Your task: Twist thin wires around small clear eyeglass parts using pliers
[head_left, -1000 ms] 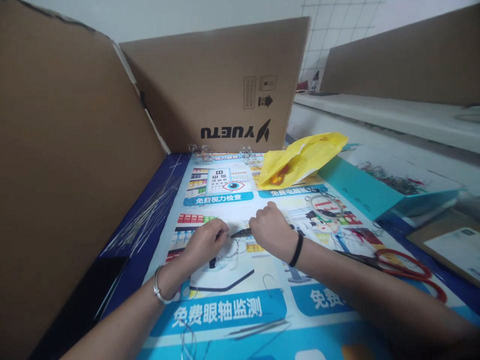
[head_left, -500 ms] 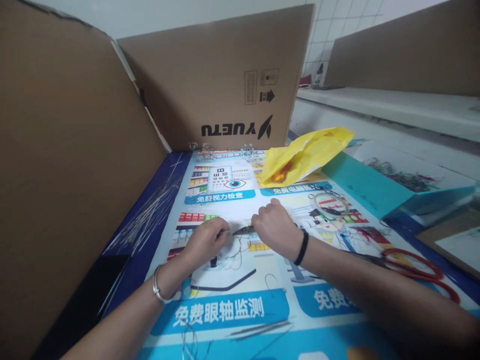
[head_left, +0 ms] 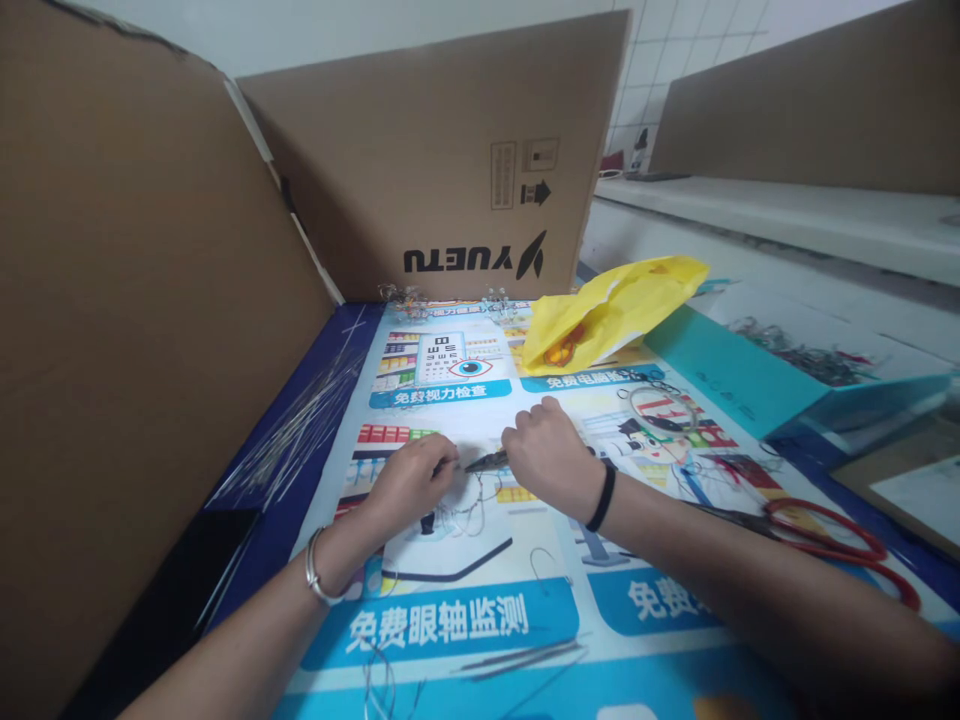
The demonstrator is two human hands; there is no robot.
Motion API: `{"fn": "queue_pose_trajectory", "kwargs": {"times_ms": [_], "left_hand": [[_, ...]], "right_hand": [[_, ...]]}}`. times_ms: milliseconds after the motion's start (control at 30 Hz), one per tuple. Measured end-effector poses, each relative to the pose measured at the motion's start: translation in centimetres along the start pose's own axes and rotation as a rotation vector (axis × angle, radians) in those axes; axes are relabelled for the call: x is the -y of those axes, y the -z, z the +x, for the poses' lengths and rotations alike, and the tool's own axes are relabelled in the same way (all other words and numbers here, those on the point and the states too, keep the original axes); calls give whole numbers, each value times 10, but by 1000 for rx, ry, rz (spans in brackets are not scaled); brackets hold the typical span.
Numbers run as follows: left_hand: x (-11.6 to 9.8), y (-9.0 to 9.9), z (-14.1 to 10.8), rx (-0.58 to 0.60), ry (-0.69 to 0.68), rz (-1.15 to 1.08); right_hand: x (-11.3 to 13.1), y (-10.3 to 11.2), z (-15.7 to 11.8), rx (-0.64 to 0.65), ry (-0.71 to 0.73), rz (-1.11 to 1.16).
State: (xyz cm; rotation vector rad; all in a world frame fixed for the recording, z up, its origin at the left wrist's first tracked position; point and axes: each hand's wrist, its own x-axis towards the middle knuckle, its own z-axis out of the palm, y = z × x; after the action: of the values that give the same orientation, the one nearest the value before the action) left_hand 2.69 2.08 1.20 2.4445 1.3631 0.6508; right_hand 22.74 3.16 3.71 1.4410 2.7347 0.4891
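My right hand [head_left: 546, 455] is wrapped round a pair of pliers [head_left: 487, 461], whose dark pointed jaws reach left toward my other hand. Thumb and finger of my left hand [head_left: 414, 480] pinch together close to the jaw tips, on what looks like thin wire [head_left: 471, 512]. This wire bends in loops below the jaws, over the printed sheet [head_left: 480, 560]. Its end between the left fingers is hidden. Nearer to me lie a curved wire piece [head_left: 541, 565] and several straight dark wires [head_left: 517, 658].
Long wires [head_left: 296, 430] lie in a bundle at left. A yellow bag [head_left: 615, 310] and a teal box [head_left: 720, 375] of tangled wire stand at back right. Red-handled scissors [head_left: 825, 530] lie beside my right forearm. Cardboard panels [head_left: 420, 170] wall the back and left.
The pliers' jaws have shifted very slightly between my hands. Both hands stay in nearly the same place, and nothing else has visibly moved.
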Motion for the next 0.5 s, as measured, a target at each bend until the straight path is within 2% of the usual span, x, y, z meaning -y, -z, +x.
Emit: {"fn": "queue_pose_trajectory", "kwargs": {"times_ms": [500], "left_hand": [[1,-1,0,-3,-1,-6]], "right_hand": [[2,0,3,56,34,19]]}}
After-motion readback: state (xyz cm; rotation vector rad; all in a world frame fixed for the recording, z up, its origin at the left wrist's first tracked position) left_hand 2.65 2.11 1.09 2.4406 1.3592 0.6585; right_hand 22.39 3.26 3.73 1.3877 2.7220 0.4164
